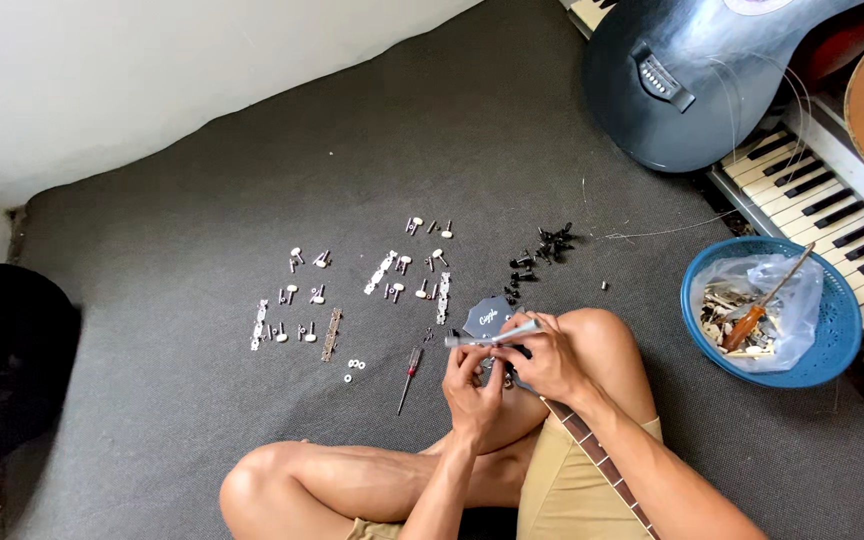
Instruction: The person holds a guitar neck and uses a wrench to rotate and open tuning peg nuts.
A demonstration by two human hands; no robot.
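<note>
Grey carpet floor (202,420) holds rows of removed tuning pegs (382,285) while a seated person's right hand (552,360) fingers grasp a silver tool (492,335) over the guitar headstock (490,315) in their lap, left hand (472,385) fingers gripping underneath to steady it.

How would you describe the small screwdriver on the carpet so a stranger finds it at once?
Start at the grey carpet and find the person's left hand. Just left of it lies the screwdriver, alone and slanted. Unlike the white tuning pegs nearby, it is long and thin, with a red and clear handle.
</note>
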